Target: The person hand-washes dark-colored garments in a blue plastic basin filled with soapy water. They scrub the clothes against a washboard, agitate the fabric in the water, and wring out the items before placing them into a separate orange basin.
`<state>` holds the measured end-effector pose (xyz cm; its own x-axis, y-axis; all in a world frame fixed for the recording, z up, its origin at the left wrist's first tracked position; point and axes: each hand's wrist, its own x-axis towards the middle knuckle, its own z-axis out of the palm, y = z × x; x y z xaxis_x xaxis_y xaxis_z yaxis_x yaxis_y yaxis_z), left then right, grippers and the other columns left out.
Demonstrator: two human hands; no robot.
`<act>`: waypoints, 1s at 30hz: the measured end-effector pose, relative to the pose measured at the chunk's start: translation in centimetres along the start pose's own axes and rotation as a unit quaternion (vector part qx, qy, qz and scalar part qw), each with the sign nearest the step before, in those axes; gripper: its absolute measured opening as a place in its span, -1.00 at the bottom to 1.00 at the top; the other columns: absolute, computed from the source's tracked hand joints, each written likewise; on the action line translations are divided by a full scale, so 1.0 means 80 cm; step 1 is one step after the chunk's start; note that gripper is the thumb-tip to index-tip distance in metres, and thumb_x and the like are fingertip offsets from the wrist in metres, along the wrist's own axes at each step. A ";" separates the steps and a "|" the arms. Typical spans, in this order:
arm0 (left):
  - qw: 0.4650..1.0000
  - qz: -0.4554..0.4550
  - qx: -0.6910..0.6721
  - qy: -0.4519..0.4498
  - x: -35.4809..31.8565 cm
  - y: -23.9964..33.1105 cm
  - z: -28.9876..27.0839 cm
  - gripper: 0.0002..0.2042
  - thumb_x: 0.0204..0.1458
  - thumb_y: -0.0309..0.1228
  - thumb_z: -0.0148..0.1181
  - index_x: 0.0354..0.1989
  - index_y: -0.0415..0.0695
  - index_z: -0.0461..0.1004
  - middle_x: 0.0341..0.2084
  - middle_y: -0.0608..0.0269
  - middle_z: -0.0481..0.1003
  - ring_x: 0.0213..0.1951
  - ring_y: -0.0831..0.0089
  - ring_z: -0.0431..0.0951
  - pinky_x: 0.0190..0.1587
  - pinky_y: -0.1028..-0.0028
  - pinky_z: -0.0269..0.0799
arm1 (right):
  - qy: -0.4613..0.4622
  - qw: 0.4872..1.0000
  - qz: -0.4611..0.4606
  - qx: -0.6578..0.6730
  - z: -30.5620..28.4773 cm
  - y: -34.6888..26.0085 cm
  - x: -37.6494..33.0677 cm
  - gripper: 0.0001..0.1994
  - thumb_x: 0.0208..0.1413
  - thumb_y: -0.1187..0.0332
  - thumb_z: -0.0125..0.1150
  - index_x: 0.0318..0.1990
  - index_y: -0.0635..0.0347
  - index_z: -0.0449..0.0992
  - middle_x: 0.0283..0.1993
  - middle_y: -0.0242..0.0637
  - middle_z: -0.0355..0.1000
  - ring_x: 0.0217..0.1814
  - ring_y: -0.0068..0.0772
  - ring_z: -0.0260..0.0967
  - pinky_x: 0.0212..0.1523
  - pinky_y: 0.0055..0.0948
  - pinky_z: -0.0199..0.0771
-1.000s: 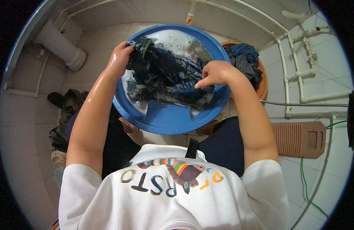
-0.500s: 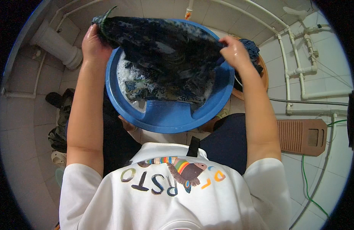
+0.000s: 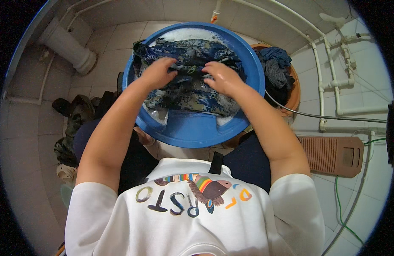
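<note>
Hands at a wash basin. Left hand [image 3: 156,73], fingers curled shut, grips a bunched fold of the wet dark blue patterned garment [image 3: 186,85]. Right hand [image 3: 222,77], just beside it, clenches the same cloth, knuckles up. The garment lies in the sudsy blue basin [image 3: 192,130]; an orange basin [image 3: 293,96] of dark clothes stands at right.

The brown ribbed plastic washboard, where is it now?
Head view, right side: the brown ribbed plastic washboard lies on the tiled floor, beside the person's right arm.
</note>
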<state>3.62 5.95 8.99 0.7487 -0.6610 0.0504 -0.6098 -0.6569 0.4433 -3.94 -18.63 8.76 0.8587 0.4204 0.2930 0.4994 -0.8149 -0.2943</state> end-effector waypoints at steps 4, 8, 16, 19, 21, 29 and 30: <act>0.993 -0.037 0.105 -0.040 -0.017 -0.019 0.029 -0.61 -0.05 -0.28 0.06 -0.03 -0.17 0.29 -0.05 0.02 0.31 -0.01 0.10 0.29 0.02 0.31 0.22 | -0.197 0.968 0.109 -0.115 0.007 0.001 -0.020 -0.72 -0.13 0.29 0.15 -0.21 0.12 0.42 -0.18 -0.19 0.32 -0.11 -0.11 0.29 -0.17 -0.24 0.36; 0.993 -0.083 0.078 -0.040 -0.004 -0.005 0.014 -0.60 -0.03 -0.20 0.02 -0.03 -0.14 0.30 -0.13 0.04 0.36 -0.10 0.10 0.36 -0.07 0.28 0.29 | -0.181 0.973 0.105 -0.100 -0.022 0.028 -0.008 -0.83 -0.14 0.35 0.11 -0.31 0.03 0.49 -0.27 -0.23 0.35 -0.17 -0.14 0.31 -0.23 -0.24 0.37; 0.996 -0.037 0.078 -0.019 0.009 0.019 0.023 -0.79 -0.07 -0.26 0.05 -0.32 -0.10 0.46 -0.37 0.11 0.43 -0.24 0.14 0.42 -0.23 0.23 0.36 | 0.039 0.984 0.077 -0.155 -0.102 0.046 0.026 -0.88 -0.13 0.38 0.10 -0.40 -0.07 0.53 -0.33 -0.37 0.35 -0.18 -0.23 0.29 -0.26 -0.27 0.38; 0.992 0.006 0.033 0.126 0.028 0.001 0.004 -0.83 -0.07 -0.30 0.06 -0.35 -0.07 0.48 -0.39 0.12 0.43 -0.28 0.14 0.42 -0.24 0.24 0.34 | 0.108 0.979 0.030 -0.170 -0.126 0.047 0.029 -0.87 -0.13 0.41 0.09 -0.38 -0.02 0.51 -0.34 -0.35 0.33 -0.17 -0.26 0.26 -0.22 -0.32 0.34; 0.971 -0.024 -0.141 0.194 0.036 0.009 -0.022 -0.80 -0.01 -0.26 0.03 -0.33 -0.10 0.48 -0.40 0.16 0.44 -0.31 0.23 0.42 -0.23 0.33 0.31 | 0.145 0.978 0.020 -0.148 -0.142 0.045 0.032 -0.84 -0.14 0.46 0.07 -0.36 0.00 0.50 -0.34 -0.32 0.32 -0.19 -0.24 0.25 -0.18 -0.35 0.32; 0.671 -0.064 -0.688 0.270 0.035 -0.002 -0.112 -0.80 0.05 -0.34 -0.03 -0.25 -0.19 0.40 -0.37 0.25 0.46 -0.30 0.41 0.45 -0.18 0.41 0.33 | 0.374 0.918 0.133 0.012 -0.187 0.070 0.022 -0.73 -0.10 0.56 -0.12 -0.30 0.08 0.50 -0.30 -0.27 0.35 -0.28 -0.39 0.31 -0.25 -0.48 0.32; 0.655 -0.091 -0.683 0.309 0.029 -0.001 -0.119 -0.81 0.05 -0.35 -0.05 -0.25 -0.18 0.40 -0.37 0.22 0.46 -0.29 0.36 0.45 -0.17 0.37 0.34 | 0.366 0.914 0.170 0.048 -0.184 0.084 0.018 -0.72 -0.09 0.57 -0.13 -0.30 0.09 0.50 -0.29 -0.27 0.35 -0.29 -0.40 0.31 -0.25 -0.51 0.32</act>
<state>7.90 7.90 17.63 0.9964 -0.0673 0.0508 -0.0092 0.5126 0.8586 -1.03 -29.38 20.60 0.6773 -0.2582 0.6889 0.2565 -0.7947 -0.5501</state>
